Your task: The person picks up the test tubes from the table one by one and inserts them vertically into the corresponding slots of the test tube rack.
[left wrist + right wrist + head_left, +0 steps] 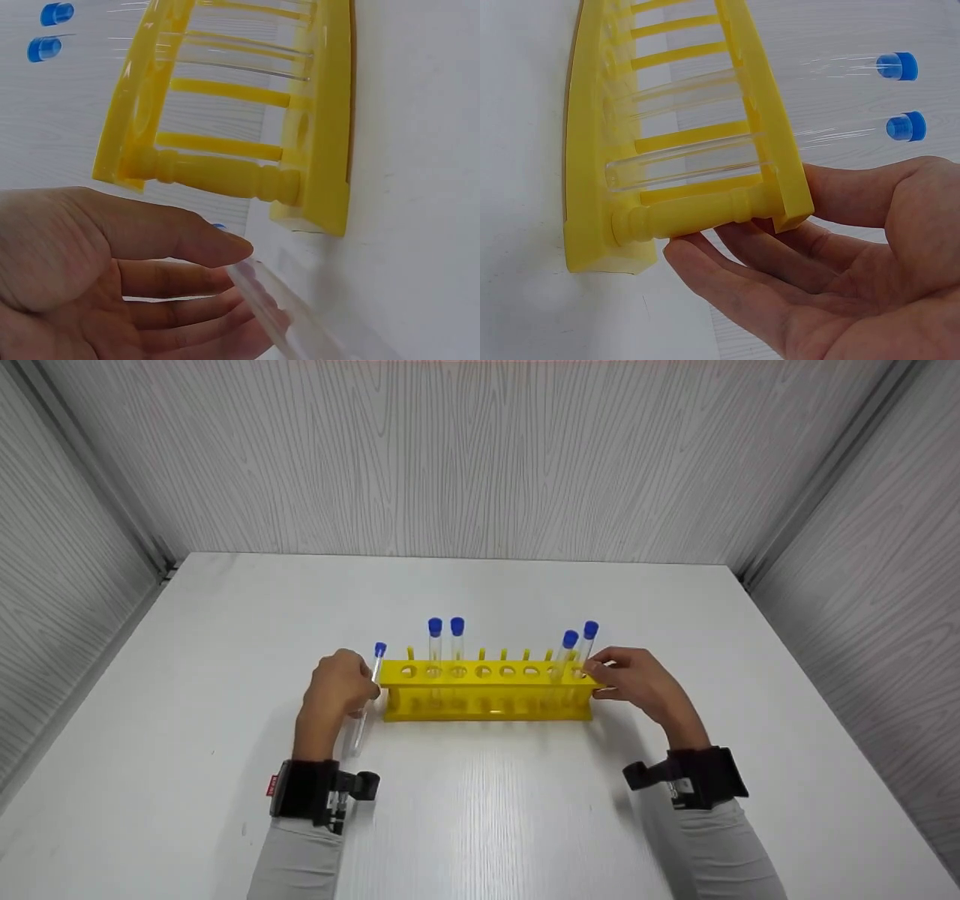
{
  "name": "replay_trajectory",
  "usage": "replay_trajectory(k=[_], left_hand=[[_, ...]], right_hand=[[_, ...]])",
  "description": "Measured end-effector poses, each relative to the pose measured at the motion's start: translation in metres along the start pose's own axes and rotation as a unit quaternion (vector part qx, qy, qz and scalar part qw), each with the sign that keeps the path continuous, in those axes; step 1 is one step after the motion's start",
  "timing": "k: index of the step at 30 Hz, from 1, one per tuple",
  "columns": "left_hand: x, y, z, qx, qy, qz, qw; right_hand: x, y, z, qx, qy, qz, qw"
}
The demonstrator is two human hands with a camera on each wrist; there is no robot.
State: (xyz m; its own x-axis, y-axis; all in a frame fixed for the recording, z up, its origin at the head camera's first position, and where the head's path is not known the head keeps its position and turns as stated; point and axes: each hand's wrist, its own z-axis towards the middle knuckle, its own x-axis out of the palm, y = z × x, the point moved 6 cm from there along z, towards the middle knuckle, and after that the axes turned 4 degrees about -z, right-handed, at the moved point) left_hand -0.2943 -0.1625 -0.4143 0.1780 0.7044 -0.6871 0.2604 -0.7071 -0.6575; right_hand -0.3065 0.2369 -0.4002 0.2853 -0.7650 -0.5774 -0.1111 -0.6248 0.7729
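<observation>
My left hand [337,682] pinches a clear test tube [361,733] with a blue stopper, held aslant just left of the yellow test tube rack [487,685]. In the left wrist view the thumb [180,236] and fingers hold that tube [296,322], its lower end toward the table. At the rack's other end, my right hand [637,679] grips the corner. The right wrist view shows the thumb on the top plate [780,150] and fingers round the end post [694,216]. Two tubes [435,641] stand in the left half; two more [588,639] lean at the right end.
The rack stands on a white table [487,817], with several vacant holes between the two pairs of tubes. A row of short yellow pegs [503,654] runs along its back. Grey wood-grain panels [450,457] enclose the table at the back and both sides.
</observation>
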Motion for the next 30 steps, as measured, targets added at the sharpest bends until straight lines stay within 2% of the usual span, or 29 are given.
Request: replay_trajectory(k=[7,16,24,30], left_hand=[[-0.007,-0.003,-0.005,0.016,-0.013,-0.006,0.9998],[-0.017,-0.013,-0.012,0.031,-0.040,0.001,0.9987],[-0.025,-0.022,-0.022,0.047,-0.070,-0.006,0.9964],[-0.030,-0.030,-0.030,0.054,-0.080,-0.019,0.9951]], right_hand=[[0.000,-0.001,0.000,0.004,0.001,-0.001,1.0000],[0.000,0.000,0.000,-0.001,0.005,0.006,1.0000],[0.000,0.000,0.001,0.005,0.007,0.010,0.9999],[0.000,0.001,0.000,0.006,0.004,0.006,1.0000]])
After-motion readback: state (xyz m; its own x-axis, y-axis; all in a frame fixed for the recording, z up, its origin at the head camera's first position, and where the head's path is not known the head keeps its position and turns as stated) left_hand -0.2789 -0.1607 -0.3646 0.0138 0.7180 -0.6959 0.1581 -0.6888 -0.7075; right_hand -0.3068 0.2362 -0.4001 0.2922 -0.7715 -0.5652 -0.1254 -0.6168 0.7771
